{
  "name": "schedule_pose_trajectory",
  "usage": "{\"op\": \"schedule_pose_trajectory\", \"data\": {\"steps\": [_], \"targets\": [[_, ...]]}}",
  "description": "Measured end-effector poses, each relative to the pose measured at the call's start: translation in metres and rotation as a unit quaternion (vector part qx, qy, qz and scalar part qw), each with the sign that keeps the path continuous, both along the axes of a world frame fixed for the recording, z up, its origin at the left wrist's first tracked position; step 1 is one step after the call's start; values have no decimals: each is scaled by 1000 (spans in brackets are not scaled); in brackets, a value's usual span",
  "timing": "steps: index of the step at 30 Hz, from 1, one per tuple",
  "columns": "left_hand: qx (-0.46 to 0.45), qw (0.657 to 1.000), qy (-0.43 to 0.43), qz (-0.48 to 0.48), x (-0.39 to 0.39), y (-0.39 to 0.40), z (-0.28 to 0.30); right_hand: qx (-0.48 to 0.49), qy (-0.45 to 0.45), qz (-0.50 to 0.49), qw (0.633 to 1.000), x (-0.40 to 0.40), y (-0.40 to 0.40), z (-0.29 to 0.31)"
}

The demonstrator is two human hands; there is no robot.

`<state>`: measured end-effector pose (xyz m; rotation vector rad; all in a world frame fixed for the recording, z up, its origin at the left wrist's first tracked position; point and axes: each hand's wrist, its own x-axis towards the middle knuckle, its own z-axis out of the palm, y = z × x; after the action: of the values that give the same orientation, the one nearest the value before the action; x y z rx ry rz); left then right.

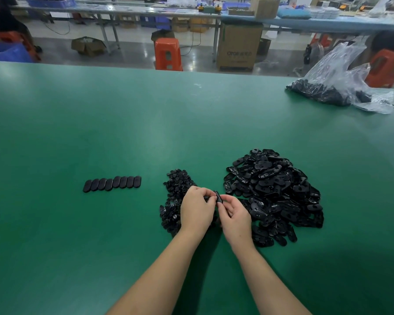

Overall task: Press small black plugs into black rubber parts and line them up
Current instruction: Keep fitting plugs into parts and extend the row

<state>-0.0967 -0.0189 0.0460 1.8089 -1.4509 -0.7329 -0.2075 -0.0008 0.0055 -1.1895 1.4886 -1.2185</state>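
One black oval rubber part (219, 198) is pinched between my two hands, standing on edge. My right hand (236, 215) grips it from the right. My left hand (197, 209) meets it from the left with fingertips closed against it; whether a small plug sits under those fingertips is hidden. Beneath my left hand spreads a heap of small black plugs (175, 189). A big pile of loose rubber parts (275, 194) lies to the right of my hands. To the left, a row of several rubber parts (112, 183) lies lined up side by side on the green table (146, 133).
A clear plastic bag (337, 80) holding more black parts rests at the far right of the table. Beyond the far edge stand an orange stool (168, 54), a cardboard box (238, 46) and a long workbench with boxes.
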Motion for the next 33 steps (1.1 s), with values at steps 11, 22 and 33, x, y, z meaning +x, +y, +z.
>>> {"op": "schedule_pose_trajectory", "data": {"steps": [11,22,33], "targets": [[-150,976,-145,-63,-4,15,-9,0,-42,-15,999,-3,-2,-2],[-138,983,-97,-76,5,9,-9,-11,-48,-6,999,-6,-4,-5],[11,990,123,-66,11,3,-7,-12,-19,4,1000,-6,-2,-2]]}}
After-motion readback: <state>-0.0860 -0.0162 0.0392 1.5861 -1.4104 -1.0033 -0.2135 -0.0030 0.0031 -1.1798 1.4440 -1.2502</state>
